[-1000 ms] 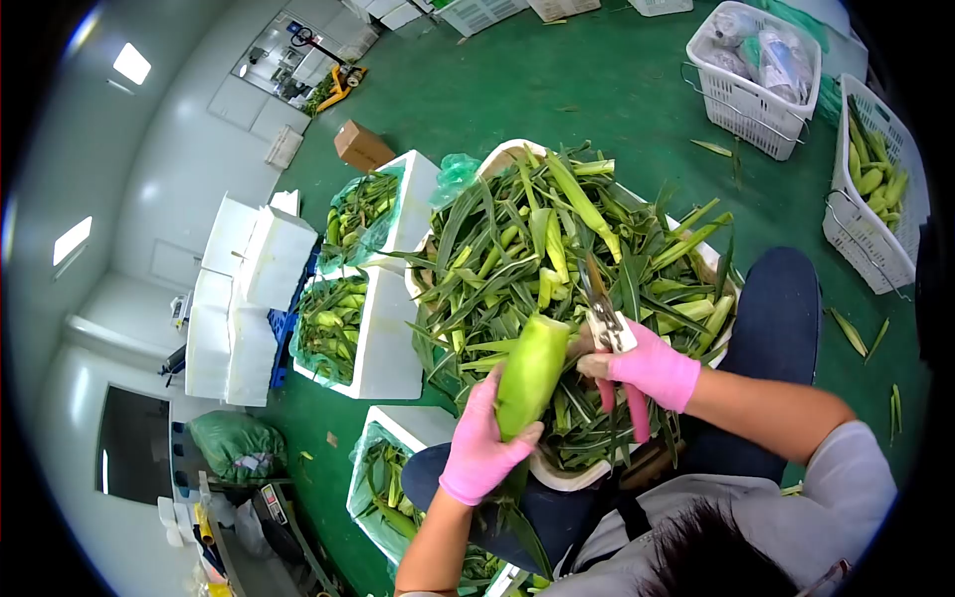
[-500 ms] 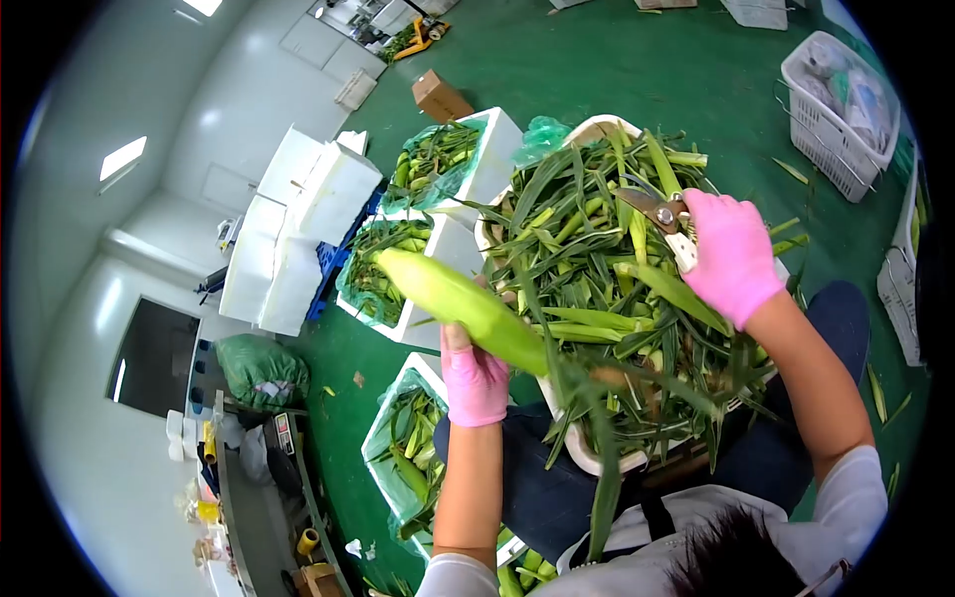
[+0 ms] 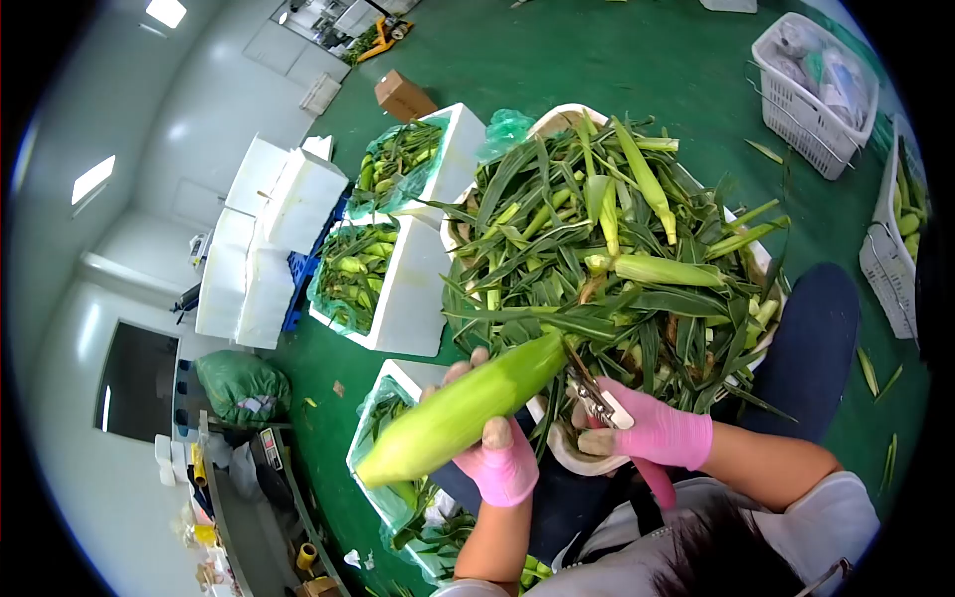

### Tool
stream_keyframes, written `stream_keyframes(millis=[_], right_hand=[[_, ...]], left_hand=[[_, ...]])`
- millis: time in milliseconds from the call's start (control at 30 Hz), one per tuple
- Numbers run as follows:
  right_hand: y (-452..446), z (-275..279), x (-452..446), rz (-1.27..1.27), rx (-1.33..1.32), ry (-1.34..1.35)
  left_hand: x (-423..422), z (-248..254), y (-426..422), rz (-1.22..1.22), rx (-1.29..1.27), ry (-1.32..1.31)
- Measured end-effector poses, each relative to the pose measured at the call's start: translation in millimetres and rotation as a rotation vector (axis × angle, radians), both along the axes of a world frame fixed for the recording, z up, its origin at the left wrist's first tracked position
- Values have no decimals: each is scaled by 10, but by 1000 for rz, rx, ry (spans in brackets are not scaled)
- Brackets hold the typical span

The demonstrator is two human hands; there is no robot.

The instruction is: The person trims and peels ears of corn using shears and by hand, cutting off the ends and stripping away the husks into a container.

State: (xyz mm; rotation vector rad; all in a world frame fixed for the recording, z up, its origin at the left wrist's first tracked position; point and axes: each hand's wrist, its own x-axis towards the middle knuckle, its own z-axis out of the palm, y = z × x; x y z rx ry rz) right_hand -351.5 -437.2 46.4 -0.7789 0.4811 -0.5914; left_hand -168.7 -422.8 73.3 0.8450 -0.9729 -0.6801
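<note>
My left hand [image 3: 497,466], in a pink glove with bare fingertips, is wrapped round a green ear of corn [image 3: 448,416] in its husk. The ear slants up to the right, one end towards the shears. In my pink-gloved right hand [image 3: 657,430] are pruning shears [image 3: 599,400] with a white handle part. Their blades are at the ear's upper right end; whether they touch it I cannot tell. Beyond both hands, a heap of corn leaves and husks [image 3: 557,224] fills a white tub [image 3: 587,460] before my knees.
White foam boxes [image 3: 413,298] lined with green bags hold more corn on the left. White crates [image 3: 811,124] stand at the right. A green sack [image 3: 244,386] lies by a grey bench [image 3: 249,517] at the lower left. Leaf scraps [image 3: 867,370] lie on the green floor.
My right hand has come down from the heap with the shears to the ear's end. The ear has turned in my left hand, and its long trailing leaves no longer show.
</note>
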Motion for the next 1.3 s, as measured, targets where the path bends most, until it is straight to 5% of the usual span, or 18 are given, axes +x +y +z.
stream_keyframes(millis=[100, 233, 467, 600, 767, 967, 1300], right_hand=[[26, 54, 10, -148, -254, 75], [9, -20, -93, 52, -20, -84], [-5, -98, -94, -100, -254, 174], [76, -339, 47, -214, -213, 55], [119, 104, -275, -4, 209, 93], [444, 33, -99, 146, 34, -48], [138, 223, -22, -61, 120, 131]], left_hand=[[-63, -72, 120, 49, 44, 168], [-5, -169, 169, -34, 153, 476], [-14, -170, 181, -23, 111, 210], [6, -174, 141, 15, 119, 202], [299, -265, -14, -159, 175, 825], [252, -309, -72, -322, 168, 988], [313, -301, 249, -207, 270, 820]])
